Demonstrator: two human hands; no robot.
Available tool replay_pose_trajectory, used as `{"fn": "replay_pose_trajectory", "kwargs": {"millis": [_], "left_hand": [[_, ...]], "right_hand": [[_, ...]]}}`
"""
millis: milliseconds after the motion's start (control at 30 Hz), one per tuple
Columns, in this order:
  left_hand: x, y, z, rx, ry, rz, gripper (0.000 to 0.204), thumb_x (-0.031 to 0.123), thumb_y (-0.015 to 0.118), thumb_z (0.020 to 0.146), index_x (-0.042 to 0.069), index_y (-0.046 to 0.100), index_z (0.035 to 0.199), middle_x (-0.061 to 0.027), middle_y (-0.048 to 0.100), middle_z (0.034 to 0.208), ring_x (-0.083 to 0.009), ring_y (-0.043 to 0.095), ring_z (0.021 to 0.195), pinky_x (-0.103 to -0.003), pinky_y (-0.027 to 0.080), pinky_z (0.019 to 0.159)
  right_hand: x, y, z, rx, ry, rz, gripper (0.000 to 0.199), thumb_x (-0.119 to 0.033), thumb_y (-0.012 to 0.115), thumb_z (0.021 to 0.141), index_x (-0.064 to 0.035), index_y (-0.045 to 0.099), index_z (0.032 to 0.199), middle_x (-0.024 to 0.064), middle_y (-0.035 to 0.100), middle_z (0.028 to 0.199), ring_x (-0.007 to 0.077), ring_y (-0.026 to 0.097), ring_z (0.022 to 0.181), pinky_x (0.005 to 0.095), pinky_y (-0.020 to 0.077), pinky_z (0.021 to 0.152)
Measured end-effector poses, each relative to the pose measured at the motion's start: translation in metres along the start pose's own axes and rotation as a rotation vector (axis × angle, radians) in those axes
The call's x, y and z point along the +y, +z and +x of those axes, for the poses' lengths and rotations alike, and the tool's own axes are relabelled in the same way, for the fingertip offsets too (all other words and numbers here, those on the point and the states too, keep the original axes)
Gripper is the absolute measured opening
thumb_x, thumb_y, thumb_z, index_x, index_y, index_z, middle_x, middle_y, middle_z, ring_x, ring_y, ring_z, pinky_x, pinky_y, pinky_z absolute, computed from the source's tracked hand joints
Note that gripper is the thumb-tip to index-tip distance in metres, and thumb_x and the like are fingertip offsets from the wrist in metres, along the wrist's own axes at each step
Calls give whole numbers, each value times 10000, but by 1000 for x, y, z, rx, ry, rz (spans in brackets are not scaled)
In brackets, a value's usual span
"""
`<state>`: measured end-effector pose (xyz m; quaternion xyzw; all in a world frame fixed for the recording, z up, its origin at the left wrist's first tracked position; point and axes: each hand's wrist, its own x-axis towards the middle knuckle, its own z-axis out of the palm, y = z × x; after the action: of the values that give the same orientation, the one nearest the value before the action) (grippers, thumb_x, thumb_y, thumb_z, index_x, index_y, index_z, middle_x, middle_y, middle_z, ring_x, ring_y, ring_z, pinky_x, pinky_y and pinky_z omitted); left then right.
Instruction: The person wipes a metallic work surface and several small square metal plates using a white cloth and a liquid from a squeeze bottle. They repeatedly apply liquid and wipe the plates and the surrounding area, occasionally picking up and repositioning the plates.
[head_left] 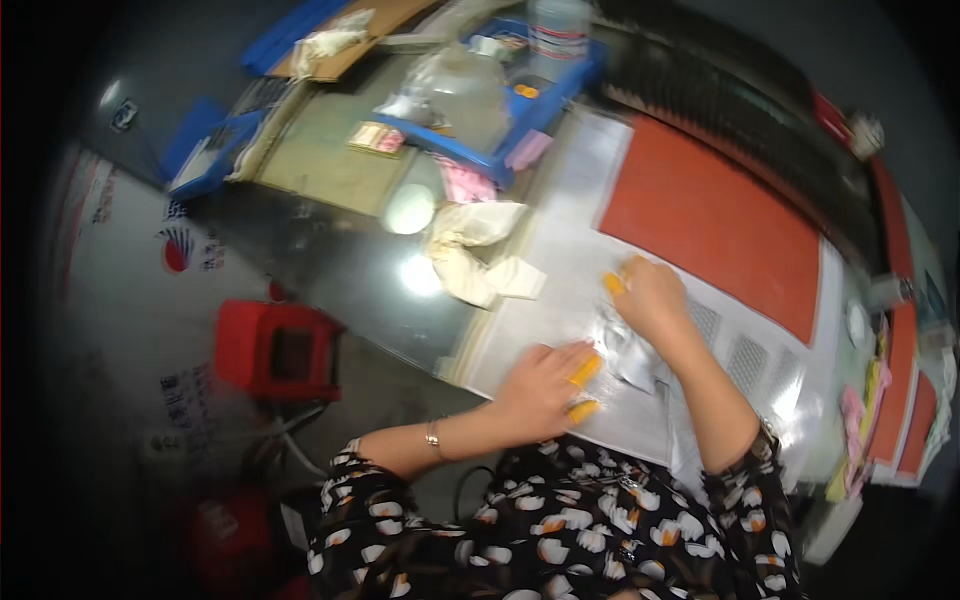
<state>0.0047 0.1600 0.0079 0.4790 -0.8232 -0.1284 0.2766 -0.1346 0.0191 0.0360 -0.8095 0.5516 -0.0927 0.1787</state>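
The grey table [560,270] carries a large red mat [710,220] toward its far right edge. A blue tray [500,150] of clutter sits at the far edge, with a crumpled cream cloth [475,250] just nearer. At the near edge lies a clear shiny plastic bag [630,350], between both hands. The left hand [540,385] presses flat beside the plastic bag, its orange-capped fingers [585,370] spread open and touching it. The right hand [650,295] rests on the bag's far end, fingers curled loosely; whether they pinch it cannot be told.
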Motion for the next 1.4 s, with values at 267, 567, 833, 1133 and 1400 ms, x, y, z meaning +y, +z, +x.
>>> {"fn": "replay_pose_trajectory", "kwargs": {"millis": [267,567,833,1133,1400], "left_hand": [[-6,-2,-7,151,-22,-133,287,126,647,739,-28,611,978,-162,569,1146,-285,551,1044,-354,441,854],[-13,-8,136,116,63,-84,506,113,650,767,26,474,1233,-156,481,1241,-312,462,1130,-374,366,952],[0,61,245,-392,409,249,572,282,660,750,70,483,1251,-119,381,1347,-285,353,1235,-416,279,1011],[94,95,245,-406,261,35,783,381,733,672,12,413,1283,-174,385,1337,-302,355,1238,-497,242,1022],[171,151,214,-537,257,52,982,361,818,551,-69,335,1290,-228,339,1248,-345,333,1175,-473,255,994]], "right_hand": [[-17,-2,-51,-133,-52,-3,252,-217,602,759,31,576,792,237,612,682,386,622,675,462,492,612],[33,-42,-137,-487,-265,389,284,-312,587,795,-35,598,857,206,624,719,366,613,696,428,474,626],[154,-105,-275,-2,533,969,117,-151,650,802,-70,567,789,-12,522,603,56,510,575,225,398,515],[247,-72,-332,606,495,1158,96,-96,622,811,-31,559,782,-49,493,675,20,408,605,182,311,542],[255,-74,-332,573,394,1149,112,-113,597,825,-23,550,779,-40,493,687,27,409,621,186,314,557]]}}
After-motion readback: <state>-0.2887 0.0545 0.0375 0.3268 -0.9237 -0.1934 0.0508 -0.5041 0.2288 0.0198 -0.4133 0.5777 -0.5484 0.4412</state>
